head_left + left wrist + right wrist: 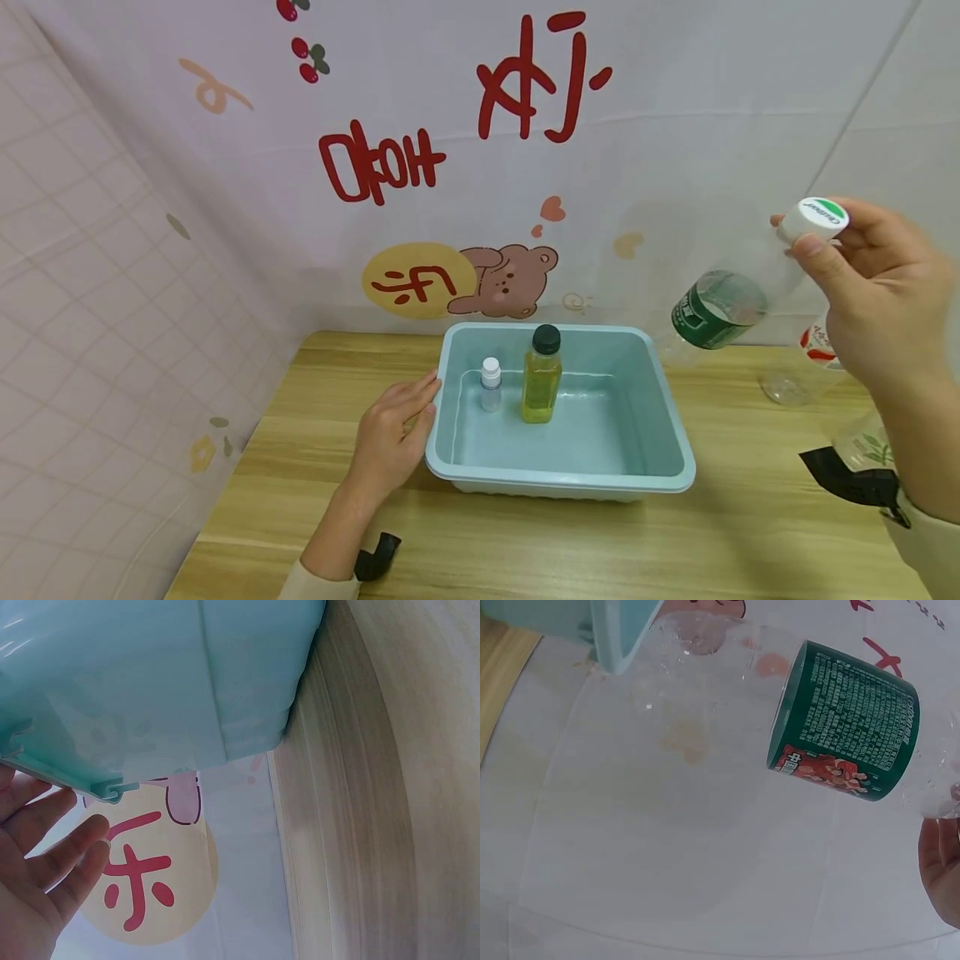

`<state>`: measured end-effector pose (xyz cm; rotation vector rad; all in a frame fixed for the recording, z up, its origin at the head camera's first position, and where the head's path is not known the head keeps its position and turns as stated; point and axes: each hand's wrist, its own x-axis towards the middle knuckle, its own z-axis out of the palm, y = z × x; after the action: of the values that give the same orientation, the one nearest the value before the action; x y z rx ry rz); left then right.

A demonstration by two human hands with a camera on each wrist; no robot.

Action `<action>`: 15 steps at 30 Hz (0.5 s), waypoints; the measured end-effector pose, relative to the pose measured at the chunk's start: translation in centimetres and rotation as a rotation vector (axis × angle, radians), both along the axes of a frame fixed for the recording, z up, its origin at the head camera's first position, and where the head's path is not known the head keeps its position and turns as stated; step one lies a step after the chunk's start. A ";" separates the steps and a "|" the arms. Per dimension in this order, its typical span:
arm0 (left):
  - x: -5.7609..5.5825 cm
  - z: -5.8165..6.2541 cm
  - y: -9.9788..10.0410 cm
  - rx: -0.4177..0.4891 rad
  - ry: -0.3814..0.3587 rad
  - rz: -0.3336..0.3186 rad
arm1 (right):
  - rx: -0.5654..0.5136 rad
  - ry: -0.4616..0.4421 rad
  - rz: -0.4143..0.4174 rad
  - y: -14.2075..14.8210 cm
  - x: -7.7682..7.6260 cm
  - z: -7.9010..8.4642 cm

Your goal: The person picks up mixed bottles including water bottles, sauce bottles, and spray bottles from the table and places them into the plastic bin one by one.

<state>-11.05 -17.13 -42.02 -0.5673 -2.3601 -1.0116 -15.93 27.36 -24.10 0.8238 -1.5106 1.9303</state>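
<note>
My right hand (892, 287) grips a large clear plastic bottle (711, 312) near its white cap (813, 218). The bottle slants down to the left, its base beside the right rim of a light-blue plastic basin (562, 479). In the right wrist view, its green label (844, 720) faces the camera. My left hand (393, 433) rests against the basin's left rim; the left wrist view shows loosely extended fingers (64, 862) by that rim. Inside the basin stand a bottle of yellow liquid with a black cap (542, 379) and a small white-capped bottle (491, 387).
Behind my right forearm, a clear bottle with a red-and-white label (817, 346) stands on the wooden table (525, 550). Another clear container with green leaf print (873, 446) is partly hidden. A printed white cloth (675, 125) backs the table.
</note>
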 end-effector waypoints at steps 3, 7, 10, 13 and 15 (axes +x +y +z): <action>0.0 0.0 0.0 -0.001 0.000 0.001 | -0.024 0.000 0.015 -0.7 0.0 0.2; 0.0 0.0 0.0 -0.003 0.000 0.001 | -0.038 -0.022 0.028 -1.6 0.0 0.3; 0.0 0.0 0.0 -0.003 -0.001 0.002 | -0.028 -0.022 0.046 -2.2 -0.1 0.2; 0.1 0.1 0.0 -0.001 -0.001 0.003 | -0.017 -0.022 0.070 -2.8 -0.2 0.1; 0.1 0.1 0.0 -0.001 -0.002 0.003 | -0.003 -0.020 0.070 -3.2 -0.3 0.0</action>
<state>-10.99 -17.13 -41.97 -0.5626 -2.3627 -1.0101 -16.21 24.19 -24.14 0.8690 -1.5091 1.9967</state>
